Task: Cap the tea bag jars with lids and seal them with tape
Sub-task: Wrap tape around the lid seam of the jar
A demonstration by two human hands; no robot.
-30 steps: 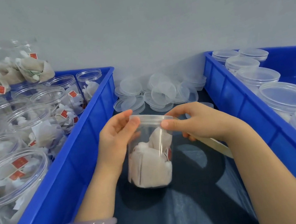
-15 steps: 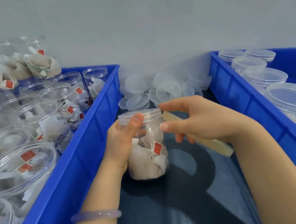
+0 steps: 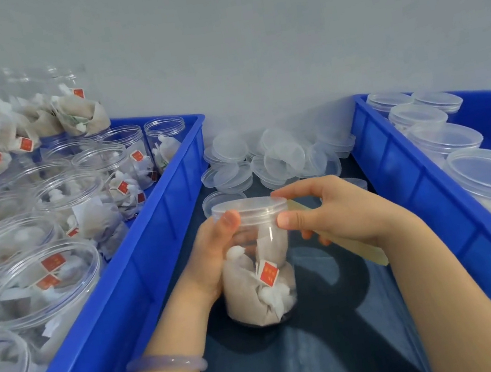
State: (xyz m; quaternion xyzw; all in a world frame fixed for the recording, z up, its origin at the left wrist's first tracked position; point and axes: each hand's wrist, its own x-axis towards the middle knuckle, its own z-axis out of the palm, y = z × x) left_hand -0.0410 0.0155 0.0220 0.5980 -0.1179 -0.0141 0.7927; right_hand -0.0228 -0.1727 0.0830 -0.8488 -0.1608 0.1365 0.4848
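Note:
A clear plastic jar (image 3: 259,283) of tea bags with a red tag stands upright on the dark table between two blue crates. A clear lid (image 3: 249,208) sits on its mouth. My left hand (image 3: 213,255) grips the jar's left side, thumb near the lid's rim. My right hand (image 3: 335,210) pinches the lid's right edge between thumb and forefinger. A pale yellowish strip (image 3: 355,248) runs under my right hand from the lid's rim toward the lower right; its far end lies near the right crate.
The left blue crate (image 3: 141,266) holds several open jars of tea bags. The right blue crate (image 3: 412,191) holds several capped jars. A heap of loose clear lids (image 3: 275,158) lies against the wall behind the jar. Dark tabletop (image 3: 312,352) lies in front.
The jar went from tilted toward me to upright on the table. The lid now sits flat on its mouth, and my right thumb and forefinger have closed on the lid's right edge.

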